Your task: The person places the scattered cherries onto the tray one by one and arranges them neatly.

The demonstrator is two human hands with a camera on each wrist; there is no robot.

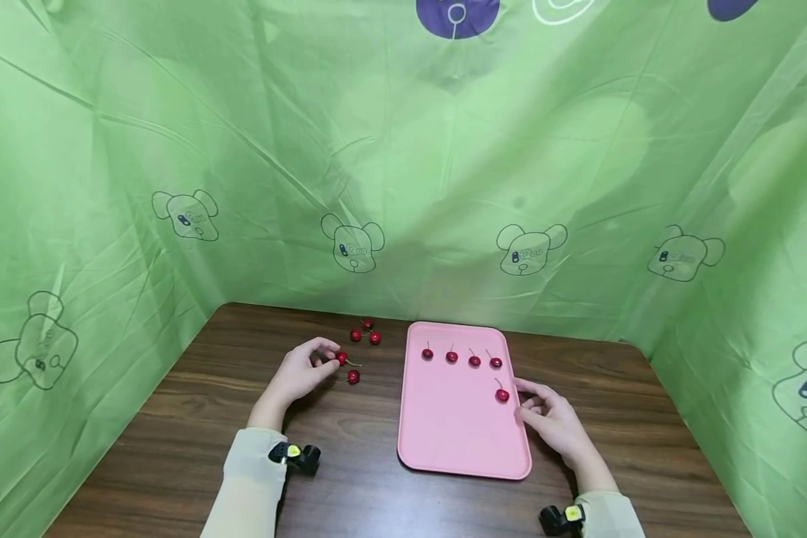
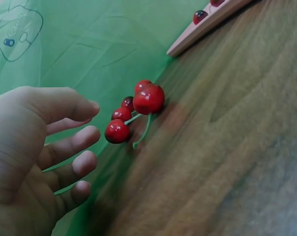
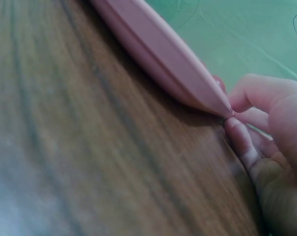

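My left hand (image 1: 304,370) reaches over the table left of the tray, thumb and fingertips around a red cherry (image 1: 341,359) with a green stem. In the left wrist view, its thumb and fingers stay apart, with a gap to the nearest cherry (image 2: 117,131). Close by lies another cherry (image 1: 353,376), and several more sit just behind. At the right edge of the pink tray (image 1: 457,441), the thumb and forefinger of my right hand (image 1: 553,420) touch the rim, spaced along it. Beside them, inside the tray, lies one cherry (image 1: 502,395).
Along the tray's far end runs a row of several cherries (image 1: 452,357), stems pointing away. The brown wooden table (image 1: 350,478) ends at the back and sides against a green printed curtain (image 1: 444,179). Each sleeve carries a black wrist camera (image 1: 304,457).
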